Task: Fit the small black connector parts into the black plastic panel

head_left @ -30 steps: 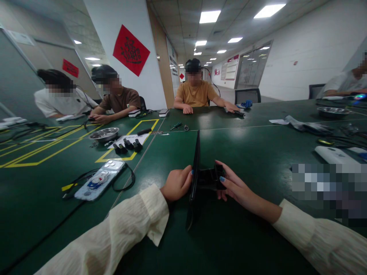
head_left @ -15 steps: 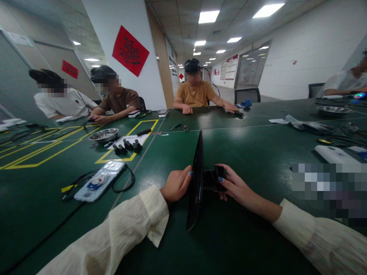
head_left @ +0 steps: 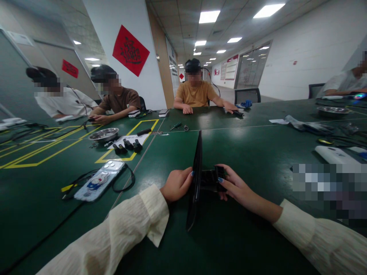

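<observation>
A thin black panel (head_left: 196,168) stands on edge on the green table (head_left: 246,152), running away from me. My left hand (head_left: 176,184) is curled against the panel's left face, thumb on its rim. On the right face a black block-like part (head_left: 210,179) sticks out. My right hand (head_left: 233,186) has its fingers closed round that part. Both sleeves are cream.
A phone in a patterned case (head_left: 100,179) with a black cable lies to the left. Farther left are a metal bowl (head_left: 107,134), small black parts (head_left: 127,145) and yellow tape lines. Several people sit round the table. A white device (head_left: 334,154) lies at right.
The panel has tipped a little to the right at its top and its far edge stands slightly farther right. Both hands keep their hold.
</observation>
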